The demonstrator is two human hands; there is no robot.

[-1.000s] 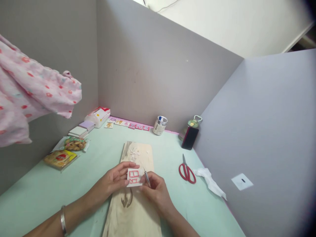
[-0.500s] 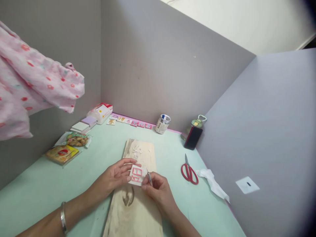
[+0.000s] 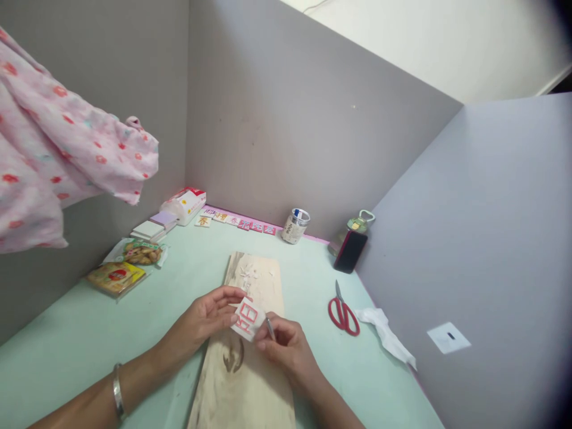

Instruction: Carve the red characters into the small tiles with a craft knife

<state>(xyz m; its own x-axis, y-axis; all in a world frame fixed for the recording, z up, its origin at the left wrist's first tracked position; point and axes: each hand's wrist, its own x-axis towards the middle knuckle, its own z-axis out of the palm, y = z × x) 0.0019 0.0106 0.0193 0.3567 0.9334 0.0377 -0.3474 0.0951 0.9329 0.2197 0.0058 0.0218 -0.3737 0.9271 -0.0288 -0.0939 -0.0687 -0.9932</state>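
My left hand (image 3: 213,313) is closed on the left edge of a small white square block (image 3: 255,328), thumb in front and fingers behind. Red outlined character strokes cover its face. Between the thumb and fingers of my right hand (image 3: 286,345) is a slim silver pen-like carving knife (image 3: 270,328). Its tip is too small to make out beside the block's right edge, where the right fingertips come close or touch. Both hands are above a long wooden board (image 3: 263,387) with pale shavings (image 3: 248,271) at its far end.
Red-handled scissors (image 3: 343,316) and a crumpled tissue (image 3: 388,339) lie to the right. Farther back stand a phone (image 3: 351,251), a green bottle (image 3: 360,223) and a tin (image 3: 295,227). Several character tiles (image 3: 245,224) line the back wall; food packets (image 3: 117,277) lie left.
The block has turned in my left fingers, so its character now sits tilted. My right hand stays close by with the carving knife. The whole view has shifted slightly.
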